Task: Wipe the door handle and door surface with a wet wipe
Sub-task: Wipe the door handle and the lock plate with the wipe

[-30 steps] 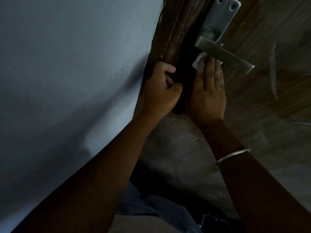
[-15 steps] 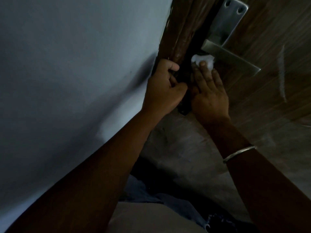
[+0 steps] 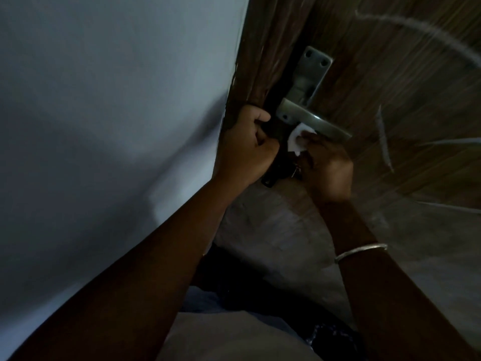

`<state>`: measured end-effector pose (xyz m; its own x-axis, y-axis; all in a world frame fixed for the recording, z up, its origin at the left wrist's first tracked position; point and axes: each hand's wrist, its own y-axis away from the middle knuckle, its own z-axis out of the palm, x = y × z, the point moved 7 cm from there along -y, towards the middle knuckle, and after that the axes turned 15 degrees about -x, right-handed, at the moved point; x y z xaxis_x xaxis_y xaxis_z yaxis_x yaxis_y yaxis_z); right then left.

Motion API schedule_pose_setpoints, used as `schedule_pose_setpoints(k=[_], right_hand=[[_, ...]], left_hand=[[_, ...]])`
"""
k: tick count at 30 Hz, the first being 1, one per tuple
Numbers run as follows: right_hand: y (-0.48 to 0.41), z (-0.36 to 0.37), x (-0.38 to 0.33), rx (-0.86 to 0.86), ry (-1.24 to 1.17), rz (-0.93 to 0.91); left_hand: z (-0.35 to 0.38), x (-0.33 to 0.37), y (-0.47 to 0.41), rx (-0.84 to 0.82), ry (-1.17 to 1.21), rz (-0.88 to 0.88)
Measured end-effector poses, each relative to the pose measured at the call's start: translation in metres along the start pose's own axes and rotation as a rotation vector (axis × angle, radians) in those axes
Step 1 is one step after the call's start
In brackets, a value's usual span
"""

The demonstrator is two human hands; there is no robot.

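A brown wood-grain door (image 3: 406,95) carries a grey metal lever handle (image 3: 312,118) on a screwed plate. My right hand (image 3: 326,165) holds a crumpled white wet wipe (image 3: 376,138) just under the lever, against the door near its edge. My left hand (image 3: 246,149) is curled around the dark edge of the door, left of the handle. A small dark piece sticks out below my left fist. Wet streaks show on the door's face at the right.
A pale wall (image 3: 117,113) fills the left side, next to the brown door frame (image 3: 263,53). A grey concrete floor (image 3: 281,230) lies below the hands. A metal bangle (image 3: 360,251) circles my right wrist.
My right hand has gone from flat against the door to curled around the wipe, just under the lever. The view has tilted up, showing more of the door. The left hand kept its grip.
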<state>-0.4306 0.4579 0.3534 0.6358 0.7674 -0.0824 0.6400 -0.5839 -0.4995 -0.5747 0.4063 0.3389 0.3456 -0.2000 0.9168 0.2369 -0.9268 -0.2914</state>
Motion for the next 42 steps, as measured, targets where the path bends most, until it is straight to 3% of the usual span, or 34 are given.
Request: schedule_pose_setpoints(k=[7,11,17,19,23,28,37,42], right_hand=[[0.042,-0.015,0.024,0.264,-0.771,0.661],[0.039,-0.039,0.027,0.345,-0.861,0.672],[0.044,-0.073,0.033,0.444,-0.731,0.706],[0.029,-0.083,0.028,0.356,-0.683,0.626],[-0.018,-0.088,-0.002,-0.033,-0.254,0.354],[-0.035,-0.078,-0.003,-0.311,-0.116,0.321],[-0.03,-0.077,0.011,-0.226,-0.263,0.537],[-0.038,-0.065,0.009,-0.35,-0.216,0.481]], left_hand=[[0.01,0.024,-0.015,-0.091,0.041,0.035],[0.014,0.031,-0.022,-0.14,0.006,0.06],[0.013,0.031,-0.018,-0.125,-0.057,0.047],[0.012,0.032,-0.018,-0.104,-0.065,0.04],[0.01,0.04,-0.018,-0.057,-0.106,0.07],[0.008,0.037,-0.02,-0.14,-0.188,0.062],[0.013,0.039,-0.021,-0.2,-0.255,0.088],[0.01,0.035,-0.024,-0.211,-0.225,0.087]])
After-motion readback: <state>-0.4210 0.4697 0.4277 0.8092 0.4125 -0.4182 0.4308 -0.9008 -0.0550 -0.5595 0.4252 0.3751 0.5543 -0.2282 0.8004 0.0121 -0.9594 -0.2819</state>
